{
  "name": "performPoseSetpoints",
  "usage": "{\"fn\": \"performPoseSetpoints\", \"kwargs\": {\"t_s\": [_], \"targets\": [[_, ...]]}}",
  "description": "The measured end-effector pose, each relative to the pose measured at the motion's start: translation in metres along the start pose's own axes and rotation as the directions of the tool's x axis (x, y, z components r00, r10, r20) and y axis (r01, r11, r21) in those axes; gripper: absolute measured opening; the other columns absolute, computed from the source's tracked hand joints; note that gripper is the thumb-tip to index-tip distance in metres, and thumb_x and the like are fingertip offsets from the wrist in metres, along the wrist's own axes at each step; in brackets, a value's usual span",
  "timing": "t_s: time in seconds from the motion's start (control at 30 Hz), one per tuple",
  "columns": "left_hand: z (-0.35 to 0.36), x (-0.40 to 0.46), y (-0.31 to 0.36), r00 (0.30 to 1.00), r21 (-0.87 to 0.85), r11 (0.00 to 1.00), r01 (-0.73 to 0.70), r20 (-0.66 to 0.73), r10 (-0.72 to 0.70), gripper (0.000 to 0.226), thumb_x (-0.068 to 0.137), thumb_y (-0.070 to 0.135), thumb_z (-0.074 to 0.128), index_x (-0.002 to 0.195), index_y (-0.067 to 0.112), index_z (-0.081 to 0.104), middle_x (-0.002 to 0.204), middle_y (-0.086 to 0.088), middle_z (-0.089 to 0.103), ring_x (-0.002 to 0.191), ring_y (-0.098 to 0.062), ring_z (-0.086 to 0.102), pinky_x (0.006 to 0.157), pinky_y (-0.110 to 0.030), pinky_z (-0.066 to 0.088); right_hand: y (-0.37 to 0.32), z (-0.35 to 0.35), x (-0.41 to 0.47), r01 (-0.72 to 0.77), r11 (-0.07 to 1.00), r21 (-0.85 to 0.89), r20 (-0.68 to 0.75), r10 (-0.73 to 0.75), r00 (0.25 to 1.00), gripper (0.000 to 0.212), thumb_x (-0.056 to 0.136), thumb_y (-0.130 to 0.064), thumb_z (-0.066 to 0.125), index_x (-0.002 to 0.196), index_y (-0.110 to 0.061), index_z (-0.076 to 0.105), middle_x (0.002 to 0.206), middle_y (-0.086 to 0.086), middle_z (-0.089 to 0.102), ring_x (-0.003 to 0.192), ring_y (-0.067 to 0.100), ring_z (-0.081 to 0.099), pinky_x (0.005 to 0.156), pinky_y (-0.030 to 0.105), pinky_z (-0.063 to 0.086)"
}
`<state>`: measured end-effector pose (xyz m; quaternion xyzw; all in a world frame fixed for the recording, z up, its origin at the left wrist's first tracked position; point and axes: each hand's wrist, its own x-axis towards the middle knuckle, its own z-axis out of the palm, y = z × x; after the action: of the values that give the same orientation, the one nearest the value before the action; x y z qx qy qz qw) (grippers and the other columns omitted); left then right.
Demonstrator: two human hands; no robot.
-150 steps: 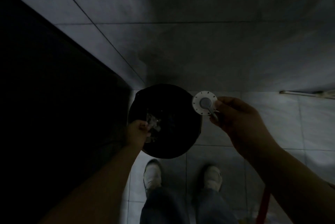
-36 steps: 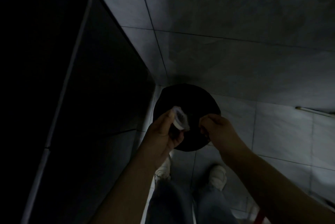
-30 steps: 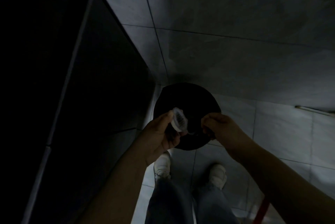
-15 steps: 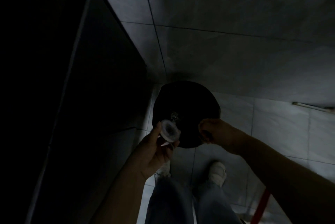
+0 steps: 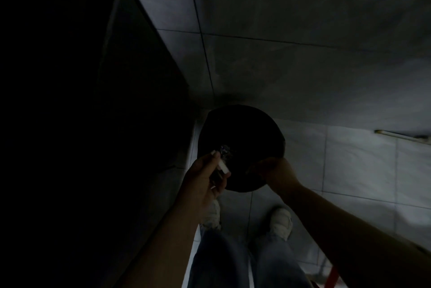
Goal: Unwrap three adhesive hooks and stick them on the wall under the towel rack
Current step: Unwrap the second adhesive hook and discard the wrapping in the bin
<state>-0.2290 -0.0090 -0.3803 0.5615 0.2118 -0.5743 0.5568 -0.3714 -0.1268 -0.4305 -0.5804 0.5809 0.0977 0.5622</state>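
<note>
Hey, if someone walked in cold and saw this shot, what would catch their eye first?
Probably the pale adhesive hook pinched in the left hand, the brightest spot in a very dark frame. Just behind it sits a round black bin on the floor against the tiled wall, with the right hand at its near rim.

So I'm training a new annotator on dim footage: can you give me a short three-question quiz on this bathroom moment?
1. True or false: the left hand holds a small white piece.
2. What lies directly below both hands? A) black round bin B) towel C) sink
3. Fill in: the right hand is over the bin's ____ edge, nearest the white shoes.

Key: 1 true; 2 A; 3 near. What the right hand's fingers hold is too dark to tell.
</note>
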Motion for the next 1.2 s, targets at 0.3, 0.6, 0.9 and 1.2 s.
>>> {"fn": "performPoseSetpoints", "kwargs": {"t_s": [0.3,0.6,0.9,1.2], "targets": [[0.001,0.007,-0.033,0.996,0.023,0.998,0.054,-0.072,-0.052,0.017,0.080,0.023,0.071,0.095,0.017,0.070,0.086,-0.004,0.070,0.076,-0.017,0.064,0.045,-0.019,0.049,0.007,0.047,0.057,0.026,0.932,-0.361,-0.106,-0.069,0.992,0.025,0.091,-0.020,0.047,0.100,-0.004,0.065,0.104,0.017,0.068,0.098,0.033,0.062,0.069,0.028,0.037],[-0.020,0.017,-0.019,0.977,-0.052,0.998,0.030,-0.210,-0.040,0.010,0.085,0.021,0.067,0.095,0.018,0.066,0.097,-0.006,0.067,0.088,-0.023,0.064,0.048,-0.022,0.053,0.003,0.055,0.081,0.003,0.964,-0.266,-0.136,-0.041,0.990,0.027,0.093,-0.013,0.045,0.107,0.004,0.062,0.113,0.025,0.063,0.107,0.038,0.058,0.089,0.039,0.044],[-0.007,0.007,-0.023,0.979,-0.081,0.996,0.050,-0.192,-0.064,0.014,0.084,0.026,0.067,0.098,0.022,0.068,0.099,-0.005,0.068,0.080,-0.021,0.067,0.045,-0.019,0.051,-0.012,0.039,0.061,-0.074,0.962,-0.261,-0.026,0.070,0.997,0.032,0.094,-0.011,0.045,0.122,0.002,0.056,0.127,0.022,0.058,0.119,0.035,0.053,0.097,0.037,0.042],[0.006,-0.001,-0.025,0.986,-0.051,0.998,0.027,-0.165,-0.035,0.025,0.085,0.027,0.066,0.110,0.021,0.067,0.111,-0.009,0.068,0.085,-0.022,0.067,0.045,-0.019,0.051,-0.015,0.017,0.031,-0.166,0.892,0.419,-0.061,0.211,0.976,0.027,0.089,-0.005,0.055,0.111,0.007,0.061,0.113,0.028,0.064,0.103,0.038,0.064,0.084,0.040,0.052]]}}
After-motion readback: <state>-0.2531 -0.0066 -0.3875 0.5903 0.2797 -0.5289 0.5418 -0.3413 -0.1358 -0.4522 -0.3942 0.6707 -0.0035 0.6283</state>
